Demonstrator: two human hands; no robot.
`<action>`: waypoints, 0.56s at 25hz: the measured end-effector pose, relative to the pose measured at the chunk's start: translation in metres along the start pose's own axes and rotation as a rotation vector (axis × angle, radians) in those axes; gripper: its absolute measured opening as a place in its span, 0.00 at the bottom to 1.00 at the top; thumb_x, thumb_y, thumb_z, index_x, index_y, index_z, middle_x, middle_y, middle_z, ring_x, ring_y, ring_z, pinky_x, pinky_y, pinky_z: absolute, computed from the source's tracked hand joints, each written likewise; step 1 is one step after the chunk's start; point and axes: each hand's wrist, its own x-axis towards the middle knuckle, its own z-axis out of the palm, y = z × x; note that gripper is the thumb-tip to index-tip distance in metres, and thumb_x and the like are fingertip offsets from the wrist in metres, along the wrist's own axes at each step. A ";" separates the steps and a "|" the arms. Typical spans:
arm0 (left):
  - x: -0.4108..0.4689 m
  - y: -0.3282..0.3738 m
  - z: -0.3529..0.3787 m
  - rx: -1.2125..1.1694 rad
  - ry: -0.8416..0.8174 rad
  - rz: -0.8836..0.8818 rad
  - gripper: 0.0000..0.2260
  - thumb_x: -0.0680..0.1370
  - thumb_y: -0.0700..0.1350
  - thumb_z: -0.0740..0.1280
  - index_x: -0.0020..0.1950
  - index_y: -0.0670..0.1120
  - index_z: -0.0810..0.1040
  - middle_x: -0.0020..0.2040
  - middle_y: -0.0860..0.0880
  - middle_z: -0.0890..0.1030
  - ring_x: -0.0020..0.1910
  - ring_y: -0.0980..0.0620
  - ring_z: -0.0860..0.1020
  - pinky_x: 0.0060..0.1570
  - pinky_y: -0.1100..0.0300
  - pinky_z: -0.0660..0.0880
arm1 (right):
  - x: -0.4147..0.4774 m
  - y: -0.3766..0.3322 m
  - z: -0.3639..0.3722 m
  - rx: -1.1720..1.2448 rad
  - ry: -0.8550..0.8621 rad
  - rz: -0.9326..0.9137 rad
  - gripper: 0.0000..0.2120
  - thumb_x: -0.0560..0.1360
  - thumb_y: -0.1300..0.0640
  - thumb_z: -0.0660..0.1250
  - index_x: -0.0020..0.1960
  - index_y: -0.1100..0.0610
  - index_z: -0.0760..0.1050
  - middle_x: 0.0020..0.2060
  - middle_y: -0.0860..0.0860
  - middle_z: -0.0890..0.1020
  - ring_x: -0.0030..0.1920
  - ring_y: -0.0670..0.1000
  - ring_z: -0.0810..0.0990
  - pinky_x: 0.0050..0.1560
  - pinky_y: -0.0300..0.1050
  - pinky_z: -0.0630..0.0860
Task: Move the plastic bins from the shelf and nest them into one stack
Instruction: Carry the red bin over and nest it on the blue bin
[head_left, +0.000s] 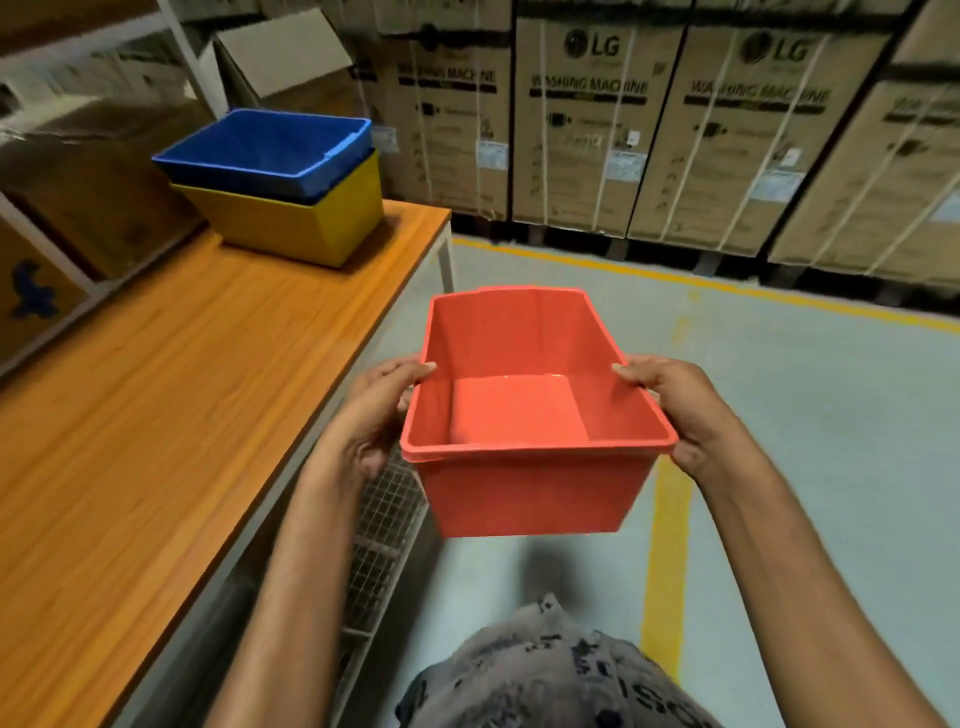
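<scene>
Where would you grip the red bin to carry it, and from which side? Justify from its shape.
Grip the red bin by its rim, along both long sides, one hand from each side, as the left hand and right hand do. The lip gives a ledge; the smooth walls taper downward and would likely slip.

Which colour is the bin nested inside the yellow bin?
Blue, seen in the head view.
</scene>
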 end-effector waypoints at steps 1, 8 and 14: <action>0.013 0.005 0.004 -0.013 -0.008 -0.026 0.05 0.80 0.41 0.69 0.53 0.42 0.84 0.39 0.46 0.84 0.33 0.52 0.77 0.33 0.60 0.77 | 0.008 -0.006 0.002 0.029 0.012 0.029 0.07 0.77 0.66 0.67 0.53 0.62 0.81 0.41 0.57 0.85 0.33 0.51 0.84 0.35 0.42 0.82; 0.096 0.031 0.029 -0.062 -0.088 -0.015 0.09 0.75 0.46 0.76 0.54 0.46 0.87 0.54 0.41 0.82 0.52 0.44 0.75 0.57 0.45 0.72 | 0.076 -0.045 0.003 0.042 0.070 0.035 0.07 0.77 0.68 0.66 0.48 0.61 0.82 0.36 0.54 0.86 0.35 0.53 0.84 0.38 0.46 0.84; 0.153 0.060 0.092 0.050 0.086 0.183 0.17 0.72 0.42 0.68 0.60 0.51 0.84 0.59 0.40 0.85 0.49 0.45 0.83 0.54 0.47 0.78 | 0.173 -0.096 -0.002 -0.077 0.071 -0.145 0.08 0.75 0.68 0.70 0.51 0.58 0.81 0.32 0.48 0.86 0.28 0.45 0.83 0.29 0.36 0.78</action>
